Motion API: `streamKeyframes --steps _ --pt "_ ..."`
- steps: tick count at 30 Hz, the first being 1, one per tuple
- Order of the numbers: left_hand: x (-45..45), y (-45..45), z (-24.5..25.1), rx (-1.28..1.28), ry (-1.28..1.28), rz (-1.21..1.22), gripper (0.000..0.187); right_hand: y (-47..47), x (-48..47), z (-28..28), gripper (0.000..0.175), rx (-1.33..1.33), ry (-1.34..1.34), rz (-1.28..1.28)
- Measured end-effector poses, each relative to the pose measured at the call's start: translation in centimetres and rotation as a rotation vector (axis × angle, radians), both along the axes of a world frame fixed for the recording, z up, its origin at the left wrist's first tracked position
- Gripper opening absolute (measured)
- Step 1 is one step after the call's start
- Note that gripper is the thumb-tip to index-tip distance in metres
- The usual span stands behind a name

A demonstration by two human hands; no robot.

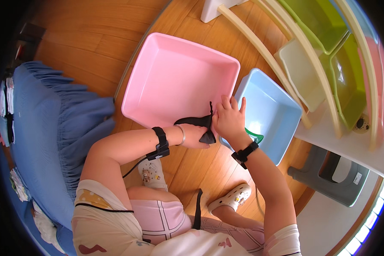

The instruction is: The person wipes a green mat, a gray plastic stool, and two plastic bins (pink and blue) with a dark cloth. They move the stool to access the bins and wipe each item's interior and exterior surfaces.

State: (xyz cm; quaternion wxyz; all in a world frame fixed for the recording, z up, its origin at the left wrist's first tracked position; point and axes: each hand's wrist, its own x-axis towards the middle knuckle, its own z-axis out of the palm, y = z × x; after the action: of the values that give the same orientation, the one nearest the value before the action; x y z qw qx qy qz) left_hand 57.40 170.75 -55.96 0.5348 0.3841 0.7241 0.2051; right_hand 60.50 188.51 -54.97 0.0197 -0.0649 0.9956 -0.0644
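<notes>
A pink plastic bin (185,75) rests on the wooden floor in front of me. A black cloth (195,121) lies bunched at its near right corner, part inside and part hanging over the rim. My left hand (193,136) holds this cloth against the outside of that corner; some of its fingers are hidden. My right hand (228,118) bends over the right rim with its little finger raised; whether it pinches cloth or rim is hidden. Close by on the right stands a blue plastic bin (272,112), with a green-edged item (254,136) partly behind my right wrist.
A storage rack (252,38) with green, white and pink bins rises on the right. Below it is a grey plastic stool (332,176). Blue ruffled fabric (51,128) covers furniture on the left. A black strap (197,208) hangs between my legs.
</notes>
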Motion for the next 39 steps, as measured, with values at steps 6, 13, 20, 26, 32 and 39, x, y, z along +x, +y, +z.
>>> streamKeyframes --steps 6,13,20,26,32,39 --pt "1.8 -0.1 -1.8 0.079 0.148 0.042 0.062 -1.5 0.8 0.8 0.028 0.105 -0.013 -0.133" --pt "1.1 -2.2 -0.2 0.011 0.152 0.021 0.058 -5.3 4.6 -0.7 0.021 -0.14 -0.025 -0.384" --pt "-2.0 -8.8 0.6 -0.155 0.362 -0.13 0.064 -6.3 4.5 -1.4 0.022 -0.092 0.025 -0.478" --pt "-3.8 -15.5 0.5 -0.189 0.783 -0.094 0.045 -6.4 4.5 -1.2 0.017 -0.106 0.027 -0.477" --pt "-4.8 -17.7 0.3 -0.303 0.887 -0.069 0.028 -6.6 4.4 -1.2 0.018 -0.061 0.062 -0.455" --pt "-3.5 -15.8 0.9 -0.451 0.703 -0.106 0.031 -7.0 5.1 -1.1 0.028 -0.168 -0.001 -0.223"
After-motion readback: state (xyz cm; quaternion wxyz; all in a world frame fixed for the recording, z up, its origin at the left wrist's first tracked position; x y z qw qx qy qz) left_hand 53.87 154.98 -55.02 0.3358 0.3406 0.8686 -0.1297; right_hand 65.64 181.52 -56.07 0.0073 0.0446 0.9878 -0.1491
